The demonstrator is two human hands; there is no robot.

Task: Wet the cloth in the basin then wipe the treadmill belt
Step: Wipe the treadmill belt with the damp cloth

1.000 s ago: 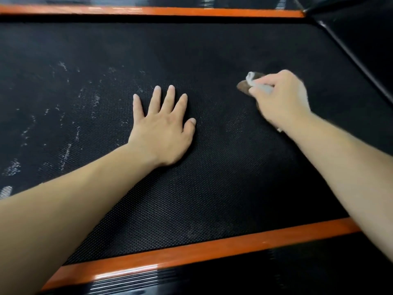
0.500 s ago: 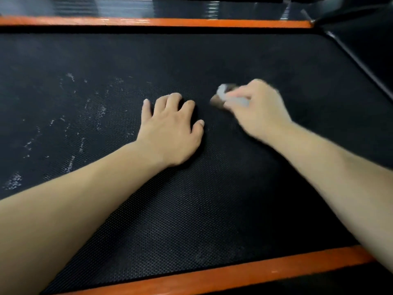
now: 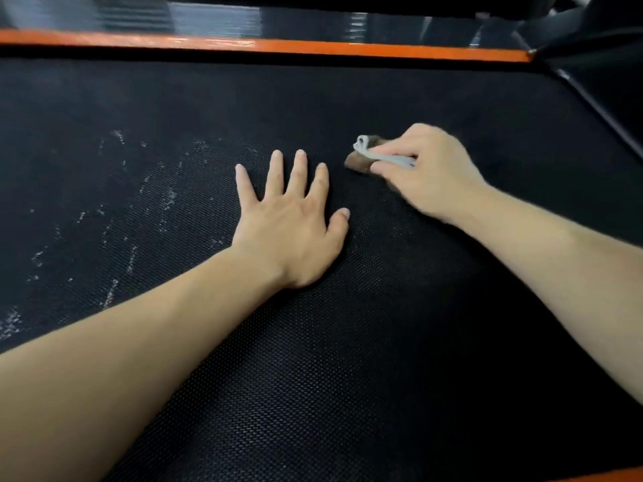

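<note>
Since half a second ago the left hand [image 3: 292, 234] has uncurled; it now lies flat, fingers spread, on the treadmill belt [image 3: 382, 342]. The right hand [image 3: 428, 172] grips the one cloth [image 3: 362, 160], brown and white, against the belt near the left fingertips. Most of the cloth is hidden under the gripping fingers. Two orange side rails show: the far rail [image 3: 278, 46] and the near rail [image 3: 619, 476], cut off at the corner. White smears [image 3: 114, 217] mark the belt's left.

Place: a workout spot; whether home or gym is unclear
Signs: black textured belt [image 3: 382, 342] fills the frame, orange rail [image 3: 278, 46] across the top
</note>
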